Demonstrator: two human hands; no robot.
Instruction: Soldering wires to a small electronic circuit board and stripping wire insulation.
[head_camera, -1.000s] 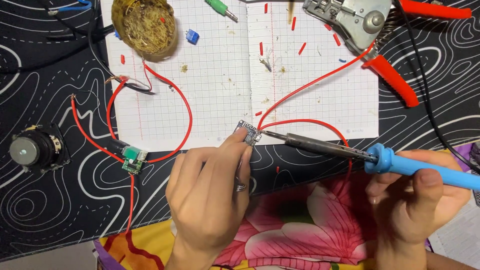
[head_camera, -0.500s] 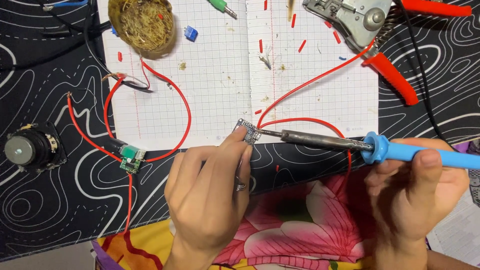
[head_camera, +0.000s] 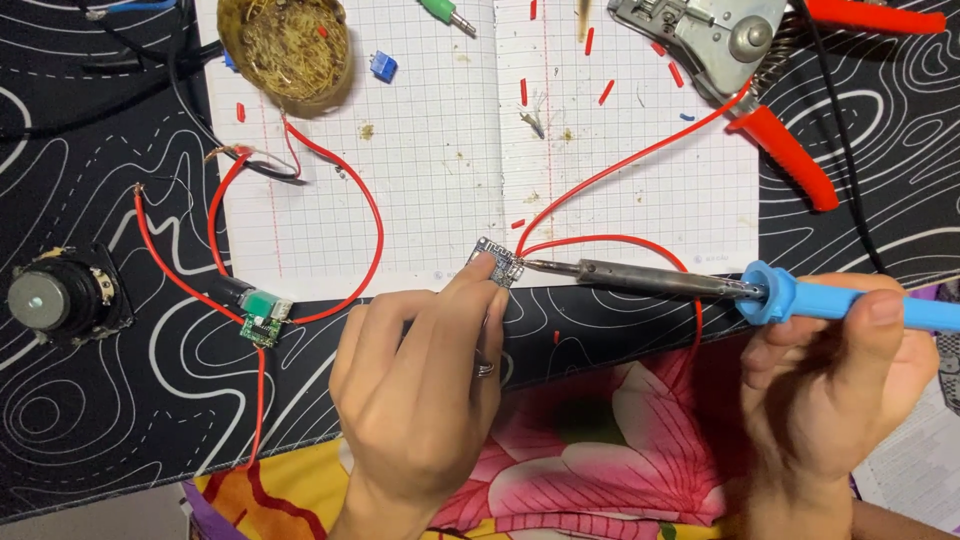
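Board (head_camera: 496, 266), a small circuit piece, sits at the near edge of the open grid notebook (head_camera: 440, 150) on the desk, pinned under the left hand (head_camera: 425, 390); left fingers (head_camera: 480, 275) press down on it, index tip on its top. Right hand (head_camera: 835, 390) is clenched round the blue handle of the soldering iron (head_camera: 650, 280), thumb on top. Since a second ago the iron has slid left: the tip was short of the board, now it touches the board's right edge where the red wire (head_camera: 620, 165) comes in. Left hand has barely moved. Reads as the joint being heated at this moment, wire end and pad under the tip; no solder strand visible. Red wire loops from the board up toward the red-handled stripper (head_camera: 770, 60). Another red wire runs to a small green module (head_camera: 262, 322) left of the left hand. Speaker (head_camera: 55, 298) lies far left on the black patterned mat (head_camera: 100, 420). Brass-wool tip cleaner (head_camera: 285, 45) sits at top. Flowered cloth (head_camera: 600, 450) lies below the desk's edge.
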